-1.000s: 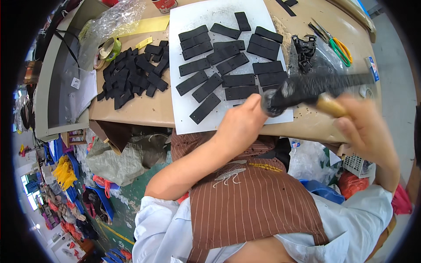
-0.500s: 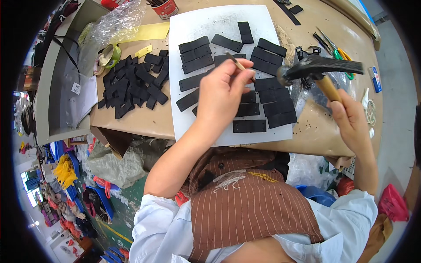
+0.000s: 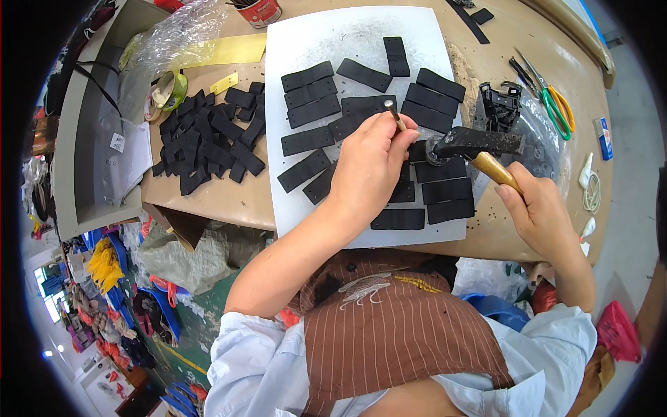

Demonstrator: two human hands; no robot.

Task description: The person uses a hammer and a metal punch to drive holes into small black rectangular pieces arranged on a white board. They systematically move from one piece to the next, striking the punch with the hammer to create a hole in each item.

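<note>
My left hand (image 3: 368, 163) is closed around a slim metal punch (image 3: 393, 112), held over black fabric strips on a white board (image 3: 297, 215). The punch's lower tip is hidden behind my fingers. In my right hand (image 3: 538, 208) is a hammer (image 3: 495, 168), gripped by its wooden handle. The black hammer head (image 3: 479, 142) hovers just right of my left hand, above the strips. Rows of flat black strips (image 3: 311, 108) with small holes near their ends lie on the board, and one strip (image 3: 397, 219) sits near its front edge.
Left of the board is a heap of loose black strips (image 3: 208, 135), beside tape rolls (image 3: 170, 90) and a yellow sheet (image 3: 229, 51). A red can (image 3: 260, 12) stands at the back. To the right lie scissors (image 3: 556, 108), black plastic parts (image 3: 500, 104) and coiled cord (image 3: 590, 193).
The hammer has come down and left, closer to my left hand. My left hand has shifted slightly right, and the punch's top now tilts differently. The view has moved a little.
</note>
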